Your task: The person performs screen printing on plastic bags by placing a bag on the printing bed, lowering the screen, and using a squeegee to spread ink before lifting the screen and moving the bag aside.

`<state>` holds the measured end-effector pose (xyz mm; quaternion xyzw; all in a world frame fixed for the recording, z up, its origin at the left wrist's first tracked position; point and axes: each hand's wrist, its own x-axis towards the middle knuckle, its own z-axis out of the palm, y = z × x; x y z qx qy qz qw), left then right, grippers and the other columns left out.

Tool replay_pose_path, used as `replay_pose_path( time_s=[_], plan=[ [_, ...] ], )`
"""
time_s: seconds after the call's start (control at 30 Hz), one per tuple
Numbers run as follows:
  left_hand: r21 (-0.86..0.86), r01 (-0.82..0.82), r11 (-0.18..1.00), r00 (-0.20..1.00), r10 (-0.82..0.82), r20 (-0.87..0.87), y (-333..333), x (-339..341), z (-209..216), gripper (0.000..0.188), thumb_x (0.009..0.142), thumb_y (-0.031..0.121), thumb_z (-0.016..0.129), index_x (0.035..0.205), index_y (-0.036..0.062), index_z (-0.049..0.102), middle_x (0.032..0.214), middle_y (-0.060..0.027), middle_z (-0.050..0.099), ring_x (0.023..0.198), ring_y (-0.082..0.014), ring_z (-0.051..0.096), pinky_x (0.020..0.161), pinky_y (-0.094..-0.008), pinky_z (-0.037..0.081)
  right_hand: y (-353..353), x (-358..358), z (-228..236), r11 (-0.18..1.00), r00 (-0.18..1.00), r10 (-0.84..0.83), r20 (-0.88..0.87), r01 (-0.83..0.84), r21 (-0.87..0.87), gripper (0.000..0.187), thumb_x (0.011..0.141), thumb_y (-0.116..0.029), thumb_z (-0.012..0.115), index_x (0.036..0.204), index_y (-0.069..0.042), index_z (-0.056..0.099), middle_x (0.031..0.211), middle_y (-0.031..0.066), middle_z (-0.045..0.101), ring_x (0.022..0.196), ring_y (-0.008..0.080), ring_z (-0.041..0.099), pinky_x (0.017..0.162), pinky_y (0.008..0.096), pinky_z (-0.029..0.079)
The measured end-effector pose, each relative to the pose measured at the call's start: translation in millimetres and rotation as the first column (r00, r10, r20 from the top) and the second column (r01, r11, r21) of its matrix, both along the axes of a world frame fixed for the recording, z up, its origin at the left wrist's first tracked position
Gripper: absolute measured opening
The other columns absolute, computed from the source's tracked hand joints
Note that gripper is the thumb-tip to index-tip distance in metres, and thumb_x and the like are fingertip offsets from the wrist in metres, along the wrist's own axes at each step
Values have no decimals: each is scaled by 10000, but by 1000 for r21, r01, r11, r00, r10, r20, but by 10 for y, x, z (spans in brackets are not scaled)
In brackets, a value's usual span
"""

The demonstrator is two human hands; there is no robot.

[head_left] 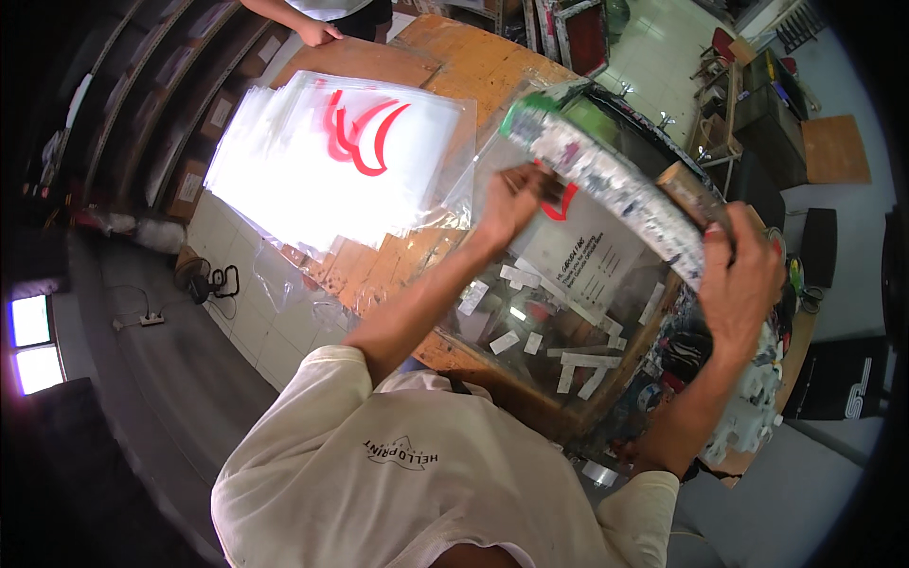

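A paint-crusted screen printing frame (pixel 615 180) is tilted up over the work table, seen nearly edge-on. My right hand (pixel 743 279) is closed around its near right end, beside a wooden block-like handle (pixel 689 194). Under the raised frame, my left hand (pixel 516 199) has its fingers curled at a clear plastic sheet (pixel 466 185); motion blurs the fingertips. Just right of those fingers shows a red curved print (pixel 562 204). Below it a pale panel with dark lettering (pixel 592 251) lies on the glassy table top, among several white tape strips (pixel 592 360).
To the left lies a spread stack of clear plastic sheets (pixel 303 161) with red curved prints. Another person's hand (pixel 320 33) rests by the wooden table's (pixel 454 52) far edge. Shelves (pixel 204 114) stand at left; paint-stained clutter (pixel 748 407) sits by my right forearm.
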<state>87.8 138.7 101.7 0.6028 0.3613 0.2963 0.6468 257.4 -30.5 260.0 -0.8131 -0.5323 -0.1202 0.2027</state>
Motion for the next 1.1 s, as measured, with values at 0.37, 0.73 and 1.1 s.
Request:
replay_pose_path(
  time_s=[0.37, 0.73, 1.1],
  plan=[
    [344, 237, 908, 400, 231, -887, 899, 44, -1349, 275, 879, 245, 641, 1052, 31, 636, 1179, -172, 596, 1179, -306, 535, 965, -525, 368, 313, 692, 545, 998, 994, -11, -110, 18, 58, 428, 975, -380, 503, 994, 26, 638, 827, 271, 605, 814, 460, 568, 729, 449, 433],
    [219, -8, 976, 887, 108, -448, 1981, -830, -1294, 161, 861, 72, 663, 966, -46, 636, 876, -178, 690, 710, -226, 688, 571, -330, 543, 346, 1490, 637, 996, 999, -6, -47, 2, -87, 480, 971, -392, 534, 1232, 0, 626, 1222, 163, 621, 1143, 233, 572, 980, 305, 408],
    [924, -154, 349, 696, 703, -149, 2000, -1916, -957, 391, 820, 191, 714, 1162, 66, 572, 1114, -154, 625, 1021, -375, 580, 859, -456, 471, 455, 867, 633, 998, 972, -44, -229, 52, 32, 606, 927, -522, 546, 1078, 55, 650, 943, 171, 677, 883, 221, 599, 875, 312, 434]
  ],
)
